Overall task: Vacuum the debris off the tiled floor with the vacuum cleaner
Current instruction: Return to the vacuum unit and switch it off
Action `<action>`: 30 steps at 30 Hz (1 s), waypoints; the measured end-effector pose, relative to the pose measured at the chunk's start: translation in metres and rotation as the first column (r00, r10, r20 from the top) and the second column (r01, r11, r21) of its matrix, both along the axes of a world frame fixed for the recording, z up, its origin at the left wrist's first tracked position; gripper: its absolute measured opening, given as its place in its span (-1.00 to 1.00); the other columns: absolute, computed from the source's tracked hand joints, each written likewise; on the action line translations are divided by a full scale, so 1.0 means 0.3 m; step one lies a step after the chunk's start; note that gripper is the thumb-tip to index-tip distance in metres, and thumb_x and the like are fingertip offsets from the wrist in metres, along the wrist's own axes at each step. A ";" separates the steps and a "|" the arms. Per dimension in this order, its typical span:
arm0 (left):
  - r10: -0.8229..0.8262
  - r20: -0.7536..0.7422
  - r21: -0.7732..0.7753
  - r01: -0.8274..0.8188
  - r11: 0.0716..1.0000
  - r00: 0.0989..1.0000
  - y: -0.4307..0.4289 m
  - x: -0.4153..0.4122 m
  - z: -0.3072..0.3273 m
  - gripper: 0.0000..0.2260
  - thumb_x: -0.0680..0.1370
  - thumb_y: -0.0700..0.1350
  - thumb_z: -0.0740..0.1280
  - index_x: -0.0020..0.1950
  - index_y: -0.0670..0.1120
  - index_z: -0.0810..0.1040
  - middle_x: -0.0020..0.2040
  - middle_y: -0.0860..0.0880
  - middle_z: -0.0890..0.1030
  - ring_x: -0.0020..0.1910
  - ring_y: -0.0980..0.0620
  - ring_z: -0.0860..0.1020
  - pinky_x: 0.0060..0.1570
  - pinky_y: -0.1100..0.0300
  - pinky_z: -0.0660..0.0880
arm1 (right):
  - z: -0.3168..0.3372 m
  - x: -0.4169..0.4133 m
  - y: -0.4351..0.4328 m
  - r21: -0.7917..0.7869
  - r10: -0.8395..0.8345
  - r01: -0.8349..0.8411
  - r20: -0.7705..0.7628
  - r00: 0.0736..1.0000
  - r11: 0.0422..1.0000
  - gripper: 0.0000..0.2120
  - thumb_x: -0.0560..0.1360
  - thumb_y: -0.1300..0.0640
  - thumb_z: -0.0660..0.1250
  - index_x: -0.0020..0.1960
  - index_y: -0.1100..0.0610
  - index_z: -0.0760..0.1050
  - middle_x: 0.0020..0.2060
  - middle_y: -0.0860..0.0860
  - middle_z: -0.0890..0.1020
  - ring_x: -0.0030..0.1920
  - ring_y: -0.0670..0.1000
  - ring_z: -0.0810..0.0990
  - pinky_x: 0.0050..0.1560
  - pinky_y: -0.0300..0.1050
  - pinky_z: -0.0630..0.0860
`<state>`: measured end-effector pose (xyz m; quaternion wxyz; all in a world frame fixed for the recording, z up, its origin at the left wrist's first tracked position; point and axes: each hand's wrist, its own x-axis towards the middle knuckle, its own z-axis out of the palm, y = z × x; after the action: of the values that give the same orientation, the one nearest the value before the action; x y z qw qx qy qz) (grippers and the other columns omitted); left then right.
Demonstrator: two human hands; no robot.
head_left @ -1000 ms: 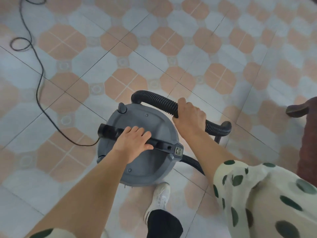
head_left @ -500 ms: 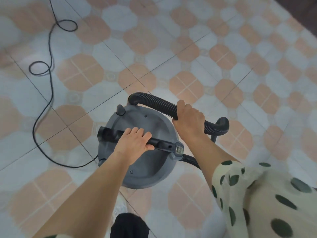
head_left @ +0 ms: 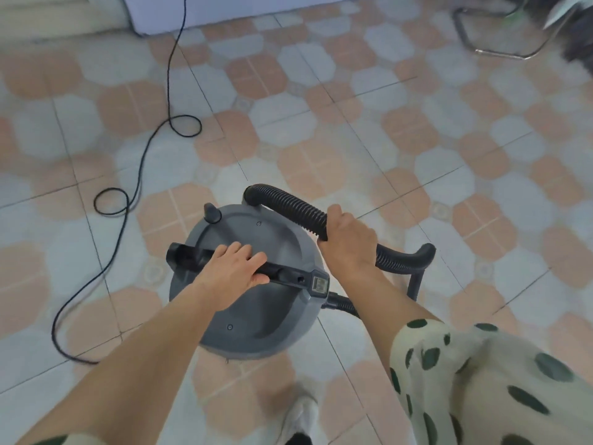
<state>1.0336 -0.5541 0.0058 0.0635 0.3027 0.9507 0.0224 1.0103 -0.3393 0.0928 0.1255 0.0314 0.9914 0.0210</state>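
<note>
Bright, even daylight with soft, faint shadows; motion blur smears the frame's edges, strongest upper right; wide-angle bending throughout.

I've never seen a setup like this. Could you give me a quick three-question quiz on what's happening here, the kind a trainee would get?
1. Multiple choice: what does the left hand hold?
A. the black carry handle on top of the vacuum cleaner
B. a broom
C. a bucket

2. True or false: the right hand grips the ribbed hose.

3. Fill the gap: the power cord lies looped on the tiled floor on the person's ____ side.

Key: 1 A; 2 true; 3 left.
</note>
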 end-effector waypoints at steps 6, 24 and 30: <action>0.075 0.092 0.026 -0.077 0.997 0.993 0.011 -0.543 0.015 -0.57 0.54 0.22 -0.01 0.07 -0.04 0.47 -0.14 -0.03 0.46 -0.13 -0.10 0.43 -0.06 0.02 0.34 | 0.014 -0.587 -0.018 -0.017 0.090 -0.090 -0.029 0.996 0.996 -0.65 0.57 0.00 0.30 0.23 0.15 0.30 0.00 0.08 0.56 -0.05 0.14 0.59 -0.14 -0.02 0.42; 0.223 0.228 -0.111 -0.202 0.973 0.948 -0.099 -2.111 0.052 -0.51 0.54 0.26 -0.12 0.24 0.00 0.34 0.04 -0.03 0.44 0.02 -0.07 0.37 0.11 0.06 0.27 | 0.022 -2.221 -0.146 -0.064 0.185 -0.185 -0.017 0.983 0.981 -0.71 0.56 0.03 0.32 0.19 0.13 0.33 -0.04 0.07 0.57 -0.15 0.10 0.53 -0.11 -0.02 0.50; 0.275 0.174 -0.075 -0.265 0.961 0.946 -0.178 -2.643 0.053 -0.49 0.52 0.26 -0.13 0.20 -0.02 0.39 -0.03 -0.03 0.46 -0.04 -0.07 0.40 0.05 0.06 0.31 | 0.054 -2.805 -0.237 -0.065 0.263 -0.264 -0.026 0.964 0.962 -0.72 0.56 0.06 0.31 0.17 0.13 0.32 -0.12 0.03 0.50 -0.17 0.11 0.53 -0.09 -0.01 0.49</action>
<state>0.2408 -0.6074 0.0218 0.1544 0.1646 0.9736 0.0344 0.1687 -0.4105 0.1091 0.1139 -0.1051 0.9879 0.0035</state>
